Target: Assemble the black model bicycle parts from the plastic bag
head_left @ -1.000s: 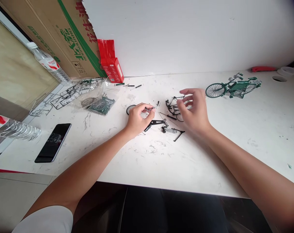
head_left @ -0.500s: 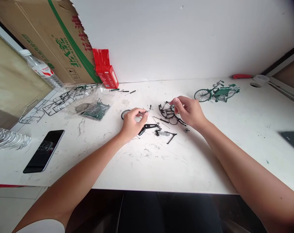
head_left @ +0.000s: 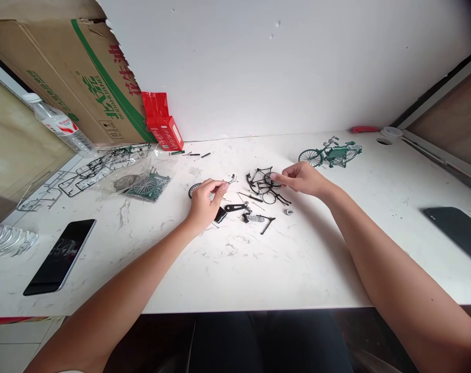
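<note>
My left hand (head_left: 207, 203) is closed in a pinch on a small silver handlebar (head_left: 232, 179), held above the table. Thumb and fingertips of my right hand (head_left: 302, 177) are pressed together at the right side of a black model bicycle frame (head_left: 254, 182), beside a round black ring on it. The frame lies flat. Below it are a thin black rod, a black chain cover (head_left: 235, 207), a silver rack piece (head_left: 255, 218) with black struts, and a small silver part (head_left: 288, 212). A black wheel (head_left: 194, 190) is partly hidden behind my left hand.
A finished green model bicycle (head_left: 332, 151) stands at the back right. On the left are a plastic bag of green parts (head_left: 145, 184), part sprues (head_left: 91, 168), a phone (head_left: 60, 256) and bottles (head_left: 60, 124). A red box (head_left: 162, 127) stands by a carton (head_left: 56, 77); a dark device (head_left: 455, 230) lies right.
My right hand has lowered from above the black frame to its right side. My left hand keeps the handlebar in its pinch. The whole view has shifted slightly.
</note>
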Demonstrator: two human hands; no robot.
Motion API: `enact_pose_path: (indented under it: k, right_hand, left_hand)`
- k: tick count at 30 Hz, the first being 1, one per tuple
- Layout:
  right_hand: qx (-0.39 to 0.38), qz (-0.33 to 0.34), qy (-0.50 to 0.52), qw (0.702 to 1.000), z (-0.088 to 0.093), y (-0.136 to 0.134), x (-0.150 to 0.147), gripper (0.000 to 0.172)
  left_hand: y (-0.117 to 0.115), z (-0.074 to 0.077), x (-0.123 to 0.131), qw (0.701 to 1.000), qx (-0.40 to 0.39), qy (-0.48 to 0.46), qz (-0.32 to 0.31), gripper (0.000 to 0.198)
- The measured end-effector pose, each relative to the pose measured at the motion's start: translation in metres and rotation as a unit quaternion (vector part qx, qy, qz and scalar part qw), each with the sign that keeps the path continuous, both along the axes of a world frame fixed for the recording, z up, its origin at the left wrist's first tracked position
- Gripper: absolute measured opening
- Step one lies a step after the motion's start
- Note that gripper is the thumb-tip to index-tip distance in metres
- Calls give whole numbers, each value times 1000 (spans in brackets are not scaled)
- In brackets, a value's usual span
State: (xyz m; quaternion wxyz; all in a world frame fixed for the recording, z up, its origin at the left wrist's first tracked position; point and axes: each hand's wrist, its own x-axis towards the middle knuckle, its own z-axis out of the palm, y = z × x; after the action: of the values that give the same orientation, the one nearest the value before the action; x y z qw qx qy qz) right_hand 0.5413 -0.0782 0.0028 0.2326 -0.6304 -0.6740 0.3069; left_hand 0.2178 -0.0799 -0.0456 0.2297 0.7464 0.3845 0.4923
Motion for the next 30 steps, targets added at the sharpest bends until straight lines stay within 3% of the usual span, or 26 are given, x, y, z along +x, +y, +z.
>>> enact_pose_path:
  k: [5, 16, 23, 30]
  right_hand:
    - [-96, 49, -119, 987, 4, 4, 21, 64]
    - [-105, 76, -60, 990, -6, 9, 31, 53]
    - [-91, 63, -42, 993, -9, 9, 28, 57]
    - [-84, 57, -36, 994, -11, 9, 33, 60]
  left_hand:
    - [0, -2, 2, 1000, 2, -1, 11, 24]
    - [4, 13, -9, 998, 54, 30, 20, 17]
    - [12, 10, -16, 997, 43, 50, 34, 25]
    - [33, 26, -42, 980, 132, 125, 79, 10]
